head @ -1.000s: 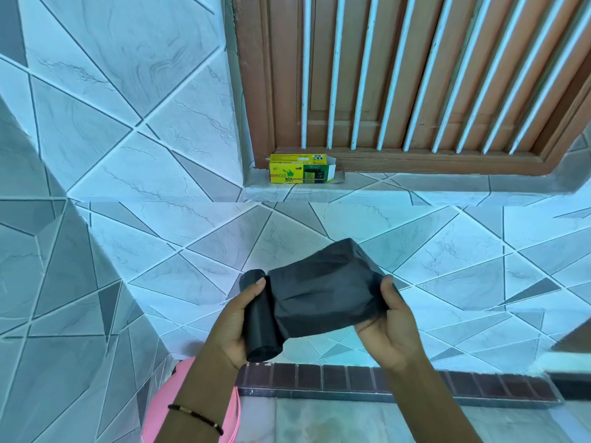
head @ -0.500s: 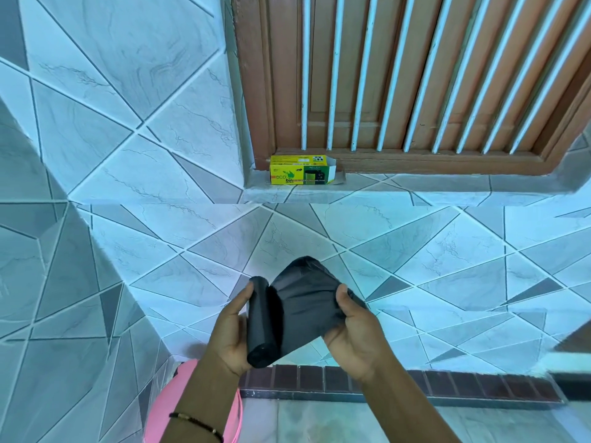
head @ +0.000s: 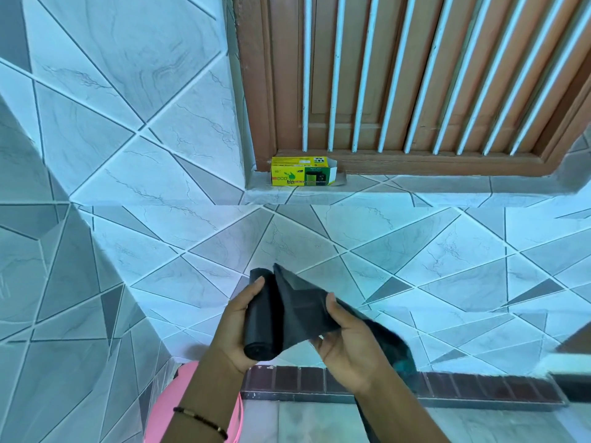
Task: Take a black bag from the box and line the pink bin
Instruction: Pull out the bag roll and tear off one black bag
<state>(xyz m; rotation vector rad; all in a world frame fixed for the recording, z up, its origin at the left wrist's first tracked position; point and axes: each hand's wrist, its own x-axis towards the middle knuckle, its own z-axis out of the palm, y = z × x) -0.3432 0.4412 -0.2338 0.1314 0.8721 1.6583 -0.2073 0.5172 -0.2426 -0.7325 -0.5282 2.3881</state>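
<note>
My left hand point(head: 238, 324) grips a roll of black bags point(head: 260, 318), held upright in front of the tiled wall. An unrolled length of black bag point(head: 303, 310) runs from the roll to my right hand point(head: 347, 340), which pinches it with the thumb on top. A loose, blurred tail of the bag point(head: 391, 343) hangs down past my right wrist. The yellow bag box point(head: 302, 171) lies open on the window ledge above. The pink bin point(head: 166, 407) shows at the bottom left, mostly hidden behind my left forearm.
A brown wooden window frame with white bars point(head: 415, 75) fills the upper right. Grey and white tiled walls meet in a corner on the left. A dark red tile strip point(head: 447, 390) runs along the wall's foot. A pale edge point(head: 572, 362) juts in at the right.
My hands have come closer together. More bag has been drawn off the roll, and its free end now trails down to the right of my right hand.
</note>
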